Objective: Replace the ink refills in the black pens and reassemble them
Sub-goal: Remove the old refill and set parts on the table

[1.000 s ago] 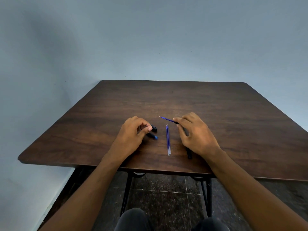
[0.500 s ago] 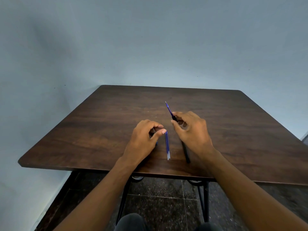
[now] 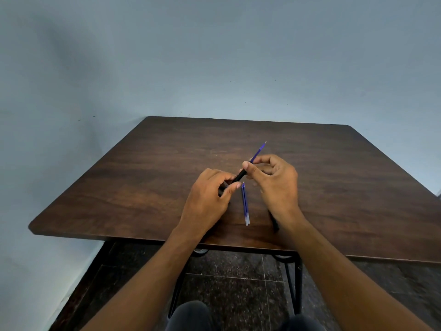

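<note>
The black pen [image 3: 239,177] has been lifted off the tabletop [image 3: 358,187] since a moment ago and is now held by both hands, so pulling the refill looks under way. The barrel's lower end is gripped by the left hand [image 3: 210,197]; the blue refill [image 3: 259,151] is pinched by the right hand [image 3: 274,180] and points to one o'clock. Two spare refills [image 3: 245,204] are seen just beside the left grip, at four o'clock.
</note>
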### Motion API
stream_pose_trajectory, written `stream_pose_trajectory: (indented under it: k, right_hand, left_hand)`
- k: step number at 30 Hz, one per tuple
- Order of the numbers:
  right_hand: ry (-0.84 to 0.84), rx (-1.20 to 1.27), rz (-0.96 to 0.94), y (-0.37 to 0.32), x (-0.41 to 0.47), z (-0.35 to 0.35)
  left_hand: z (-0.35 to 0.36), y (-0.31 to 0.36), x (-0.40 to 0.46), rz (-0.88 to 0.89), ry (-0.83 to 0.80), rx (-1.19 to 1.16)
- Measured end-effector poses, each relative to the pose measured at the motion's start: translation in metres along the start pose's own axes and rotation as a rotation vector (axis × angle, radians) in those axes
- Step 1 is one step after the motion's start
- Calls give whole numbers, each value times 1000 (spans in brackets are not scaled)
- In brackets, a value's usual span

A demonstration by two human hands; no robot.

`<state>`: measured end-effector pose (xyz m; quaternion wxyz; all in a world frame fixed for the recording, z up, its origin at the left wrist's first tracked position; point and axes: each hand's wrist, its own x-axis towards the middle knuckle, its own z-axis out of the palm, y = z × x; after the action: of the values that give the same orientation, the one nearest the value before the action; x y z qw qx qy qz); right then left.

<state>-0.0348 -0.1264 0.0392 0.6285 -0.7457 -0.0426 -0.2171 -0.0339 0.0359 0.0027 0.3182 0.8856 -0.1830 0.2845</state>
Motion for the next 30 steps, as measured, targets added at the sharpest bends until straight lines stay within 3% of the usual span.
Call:
stream_pose_trajectory:
  k: [22, 27, 30]
  right_hand:
    - [130, 359, 123, 1, 27, -49]
    - [122, 130, 215, 10, 34, -92]
    - [72, -172, 248, 16, 37, -106]
  left_hand:
    - [-5, -8, -1, -42, -42, 0]
    - [5, 2, 3, -18, -82, -6]
    - [1, 1, 1, -22, -58, -1]
